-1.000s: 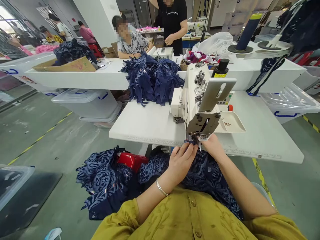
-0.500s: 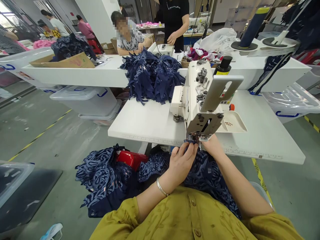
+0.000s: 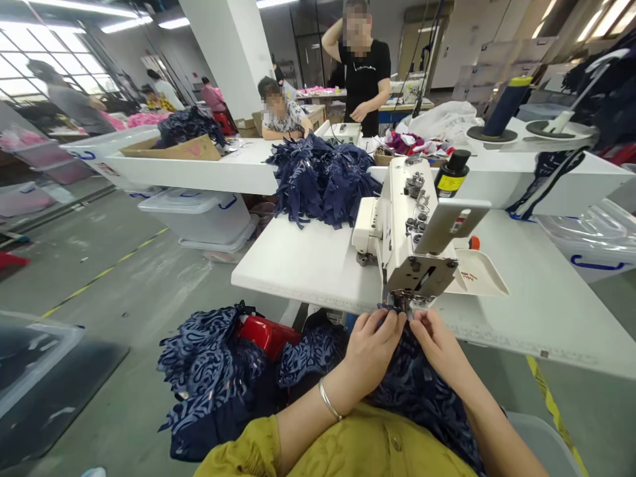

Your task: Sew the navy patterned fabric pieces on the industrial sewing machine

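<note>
Just under the needle area of a white sewing machine (image 3: 397, 218), my left hand (image 3: 372, 348) has its fingers closed on the edge of a dark blue patterned garment (image 3: 422, 391). Close by on the right, my right hand (image 3: 437, 341) pinches at the same spot, thumb and fingertips together; what lies between them is too small to make out. The garment hangs from the machine over my lap. Another heap of the same blue fabric (image 3: 213, 371) lies to the left, over a red stool (image 3: 268, 336).
On the white table (image 3: 308, 258) sits a pile of navy cut pieces (image 3: 322, 179). A beige tray (image 3: 479, 275) with small brown bits is right of the machine. Behind stand a thread cone (image 3: 507, 109) and a black bottle (image 3: 452, 173). Two people are across the table.
The camera view has tilted up and shifted left. My right hand has drawn back from beside the presser area toward me, its fingers now visible. My left hand stays at the fabric.
</note>
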Motion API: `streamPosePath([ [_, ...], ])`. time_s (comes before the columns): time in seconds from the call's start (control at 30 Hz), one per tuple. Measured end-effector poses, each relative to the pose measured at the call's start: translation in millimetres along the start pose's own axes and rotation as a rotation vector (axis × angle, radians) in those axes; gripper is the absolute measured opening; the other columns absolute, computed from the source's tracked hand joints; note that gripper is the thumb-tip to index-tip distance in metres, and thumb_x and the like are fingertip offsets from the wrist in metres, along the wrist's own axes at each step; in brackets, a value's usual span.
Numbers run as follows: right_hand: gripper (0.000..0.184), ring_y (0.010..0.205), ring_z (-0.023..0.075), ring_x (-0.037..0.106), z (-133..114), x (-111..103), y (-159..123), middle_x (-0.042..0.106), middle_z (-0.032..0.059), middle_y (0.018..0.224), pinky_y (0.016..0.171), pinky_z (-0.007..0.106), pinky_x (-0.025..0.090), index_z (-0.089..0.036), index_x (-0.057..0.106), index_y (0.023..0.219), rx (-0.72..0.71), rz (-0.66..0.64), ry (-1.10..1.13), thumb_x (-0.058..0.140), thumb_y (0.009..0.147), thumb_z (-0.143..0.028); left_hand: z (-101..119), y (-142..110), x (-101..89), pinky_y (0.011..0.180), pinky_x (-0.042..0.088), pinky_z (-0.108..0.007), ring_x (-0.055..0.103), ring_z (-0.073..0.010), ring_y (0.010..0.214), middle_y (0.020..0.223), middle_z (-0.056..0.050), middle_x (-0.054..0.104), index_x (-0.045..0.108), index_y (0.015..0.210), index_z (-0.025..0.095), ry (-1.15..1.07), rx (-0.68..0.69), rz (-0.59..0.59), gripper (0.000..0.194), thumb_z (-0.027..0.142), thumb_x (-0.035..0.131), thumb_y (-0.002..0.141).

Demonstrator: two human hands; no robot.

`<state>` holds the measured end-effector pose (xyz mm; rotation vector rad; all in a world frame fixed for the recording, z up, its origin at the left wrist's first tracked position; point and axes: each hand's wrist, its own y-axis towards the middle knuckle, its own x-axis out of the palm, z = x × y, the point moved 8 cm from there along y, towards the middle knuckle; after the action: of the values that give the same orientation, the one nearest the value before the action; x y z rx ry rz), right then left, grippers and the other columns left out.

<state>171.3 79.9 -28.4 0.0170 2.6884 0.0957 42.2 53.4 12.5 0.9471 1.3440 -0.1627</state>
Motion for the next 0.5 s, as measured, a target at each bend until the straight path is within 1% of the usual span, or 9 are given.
streamPosePath([
  [0.1,0.034,0.071,0.0211,0.057,4,12,-20,0.062,0.0017,0.073,0.068,0.032,0.050,-0.021,0.059,0.079,0.054,-0.181,0.036,0.051,0.088,-0.054,-7,-8,2.8,0.105,0.040,-0.034,0.048,-0.0202,0.124,0.130,-0.010,0.057,0.044,0.138,0.018,-0.187,0.008,-0.029,0.044,0.032,0.045,0.097],
  [0.17,0.037,0.085,0.0251,0.062,11,15,-35,0.069,0.0045,0.088,0.080,0.035,0.052,-0.021,0.066,0.087,0.106,-0.267,0.165,0.050,0.089,-0.055,-9,-26,5.6,0.109,0.038,-0.041,0.042,-0.0258,0.132,0.135,-0.015,0.051,0.038,0.141,0.017,-0.359,0.020,-0.017,0.064,0.050,0.054,0.089],
  [0.23,0.042,0.099,0.0279,0.063,29,9,-48,0.071,0.0072,0.105,0.090,0.038,0.051,-0.023,0.068,0.103,0.190,-0.226,0.368,0.049,0.089,-0.058,-8,-51,13.1,0.110,0.035,-0.050,0.034,-0.0348,0.136,0.141,-0.022,0.041,0.027,0.146,0.016,-0.538,0.039,0.014,0.103,0.069,0.067,0.068],
  [0.27,0.046,0.105,0.0285,0.063,42,6,-54,0.070,0.0085,0.110,0.093,0.039,0.050,-0.024,0.067,0.110,0.240,-0.174,0.474,0.047,0.089,-0.060,-8,-64,19.7,0.108,0.036,-0.053,0.033,-0.0383,0.137,0.143,-0.026,0.036,0.021,0.148,0.014,-0.613,0.031,0.023,0.120,0.072,0.073,0.057],
  [0.3,0.050,0.108,0.0289,0.063,55,4,-61,0.070,0.0097,0.112,0.094,0.041,0.050,-0.026,0.066,0.115,0.284,-0.118,0.571,0.046,0.088,-0.063,-10,-76,29.4,0.106,0.039,-0.053,0.036,-0.0386,0.135,0.143,-0.027,0.035,0.016,0.149,0.014,-0.676,-0.016,0.007,0.127,0.069,0.077,0.053],
  [0.33,0.054,0.111,0.0295,0.062,68,5,-66,0.071,0.0106,0.111,0.095,0.043,0.050,-0.026,0.065,0.117,0.319,-0.075,0.652,0.044,0.087,-0.066,-15,-87,40.8,0.102,0.045,-0.049,0.044,-0.0354,0.130,0.141,-0.026,0.040,0.015,0.149,0.014,-0.725,-0.109,-0.024,0.122,0.061,0.079,0.057],
  [0.4,0.058,0.112,0.0312,0.062,84,18,-75,0.072,0.0115,0.109,0.096,0.047,0.049,-0.027,0.067,0.117,0.357,-0.091,0.750,0.046,0.084,-0.070,-34,-103,59.6,0.091,0.053,-0.036,0.061,-0.0231,0.110,0.126,-0.018,0.058,0.024,0.148,0.017,-0.752,-0.357,-0.103,0.085,0.034,0.070,0.079],
  [0.43,0.057,0.112,0.0318,0.062,86,28,-78,0.072,0.0117,0.108,0.096,0.049,0.048,-0.027,0.068,0.116,0.367,-0.132,0.766,0.049,0.082,-0.070,-47,-107,62.2,0.087,0.054,-0.031,0.065,-0.0180,0.101,0.117,-0.012,0.064,0.033,0.144,0.018,-0.735,-0.468,-0.126,0.065,0.020,0.060,0.085],
  [0.5,0.054,0.112,0.0320,0.062,80,51,-79,0.071,0.0120,0.111,0.097,0.050,0.048,-0.024,0.068,0.115,0.378,-0.249,0.745,0.056,0.082,-0.065,-76,-108,50.0,0.087,0.053,-0.028,0.065,-0.0148,0.096,0.106,-0.007,0.068,0.050,0.134,0.019,-0.662,-0.591,-0.111,0.052,0.003,0.044,0.085],
])
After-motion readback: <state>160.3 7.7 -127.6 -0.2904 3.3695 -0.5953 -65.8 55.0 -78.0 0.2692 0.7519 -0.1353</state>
